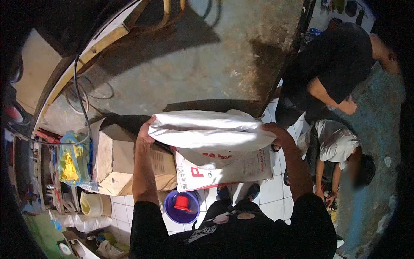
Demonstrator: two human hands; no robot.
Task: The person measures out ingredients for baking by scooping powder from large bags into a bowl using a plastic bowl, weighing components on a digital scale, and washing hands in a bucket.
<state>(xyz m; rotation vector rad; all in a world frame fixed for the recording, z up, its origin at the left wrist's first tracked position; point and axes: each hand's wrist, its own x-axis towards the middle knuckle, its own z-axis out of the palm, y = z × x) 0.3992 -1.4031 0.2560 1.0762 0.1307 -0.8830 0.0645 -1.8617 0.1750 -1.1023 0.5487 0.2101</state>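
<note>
A large white sack (215,134) is stretched between my two hands, its upper edge folded in long creases. My left hand (147,130) is closed on its left end, fingers curled round the edge. At the opposite end my right hand (276,133) grips the right corner, partly in shadow. Just below and behind the white sack lies a printed sack (228,175) with red and dark markings; I cannot tell whether the two are joined. My feet in dark sandals show under it.
Cardboard boxes (116,159) stand to the left, beside a bag of yellow stuff (73,162). A purple basin (171,211) with a red scoop (183,203) sits on the tiles. At right, one person in black (332,60) bends over; another in white (336,142) crouches.
</note>
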